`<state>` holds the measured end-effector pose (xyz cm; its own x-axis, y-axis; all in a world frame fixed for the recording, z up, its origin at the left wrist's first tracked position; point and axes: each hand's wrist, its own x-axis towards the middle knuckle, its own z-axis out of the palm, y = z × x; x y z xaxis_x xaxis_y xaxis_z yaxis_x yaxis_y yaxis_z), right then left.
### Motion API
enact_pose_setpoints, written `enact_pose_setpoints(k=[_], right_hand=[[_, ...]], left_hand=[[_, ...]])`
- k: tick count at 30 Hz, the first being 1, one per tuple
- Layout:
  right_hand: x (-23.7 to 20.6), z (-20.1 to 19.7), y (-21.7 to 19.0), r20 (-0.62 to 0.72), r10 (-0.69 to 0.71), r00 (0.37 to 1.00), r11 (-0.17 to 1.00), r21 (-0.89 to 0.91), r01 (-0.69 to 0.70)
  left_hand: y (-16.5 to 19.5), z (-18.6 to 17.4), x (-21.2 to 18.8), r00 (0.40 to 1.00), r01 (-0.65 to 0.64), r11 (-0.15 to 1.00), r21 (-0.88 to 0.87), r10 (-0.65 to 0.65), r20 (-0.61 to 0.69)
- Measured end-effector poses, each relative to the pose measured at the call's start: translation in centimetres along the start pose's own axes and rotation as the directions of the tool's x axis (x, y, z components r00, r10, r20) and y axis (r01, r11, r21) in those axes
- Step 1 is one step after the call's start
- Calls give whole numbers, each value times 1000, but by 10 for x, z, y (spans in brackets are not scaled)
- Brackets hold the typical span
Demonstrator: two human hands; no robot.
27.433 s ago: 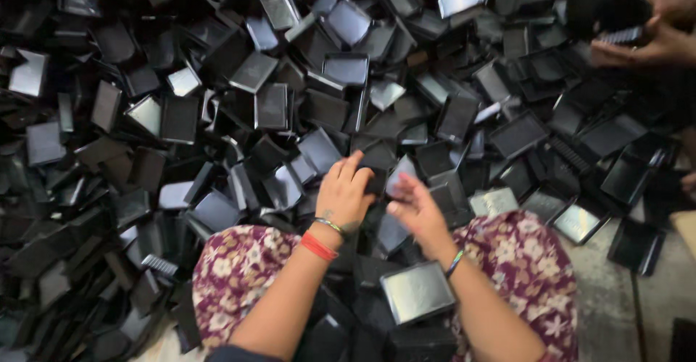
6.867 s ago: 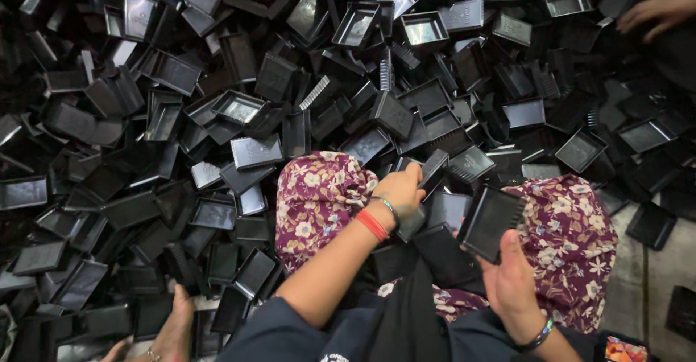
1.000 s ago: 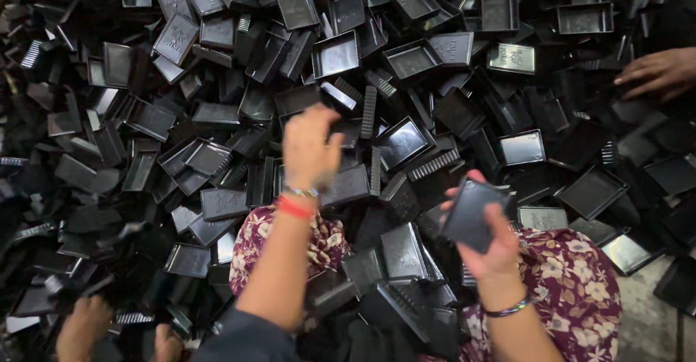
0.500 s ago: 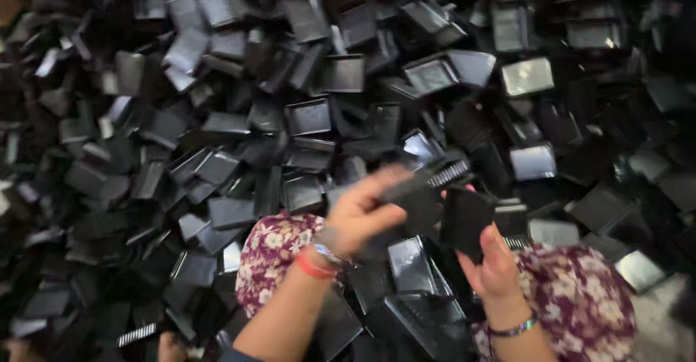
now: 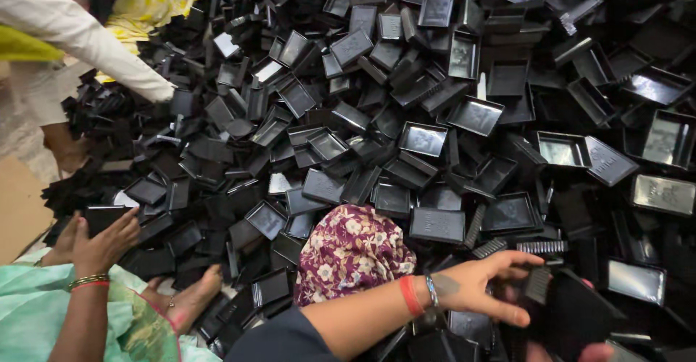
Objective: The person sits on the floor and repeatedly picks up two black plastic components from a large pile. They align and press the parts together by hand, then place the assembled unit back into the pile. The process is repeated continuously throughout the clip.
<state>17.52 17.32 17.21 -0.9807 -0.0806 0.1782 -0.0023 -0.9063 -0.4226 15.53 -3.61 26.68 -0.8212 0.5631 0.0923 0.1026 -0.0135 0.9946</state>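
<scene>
since half a second ago the left hand (image 5: 484, 289) has swung down and to the right, and now lies low in view with forearm nearly level, fingers spread and curled against the edge of a flat black tray (image 5: 573, 315). only fingertips of the right hand (image 5: 589, 350) show at the bottom edge under that tray; how it grips i cannot tell. red and metal bangles (image 5: 420, 295) circle the left wrist. behind it rises a knee in maroon floral cloth (image 5: 351, 249). beyond spreads the heap of black trays (image 5: 435, 115). far left, another person's hand (image 5: 101, 242) rests on the heap.
</scene>
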Motion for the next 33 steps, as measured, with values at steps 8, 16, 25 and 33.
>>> enact_pose_setpoints(k=[8,16,25,33], right_hand=[[-57,58,-14,55,-152,987,912,-378,161],[-92,132,-3,226,-61,972,472,-852,227],[-104,143,39,0,-44,999,578,-815,25],[-103,127,22,-83,346,935,639,-709,-299]], left_hand=[[36,7,-44,984,-103,982,-161,77,-160],[63,6,-98,999,-38,994,100,40,-18],[15,4,-113,945,-36,772,-635,-181,-274],[-8,-105,-98,838,13,717,697,372,-399]])
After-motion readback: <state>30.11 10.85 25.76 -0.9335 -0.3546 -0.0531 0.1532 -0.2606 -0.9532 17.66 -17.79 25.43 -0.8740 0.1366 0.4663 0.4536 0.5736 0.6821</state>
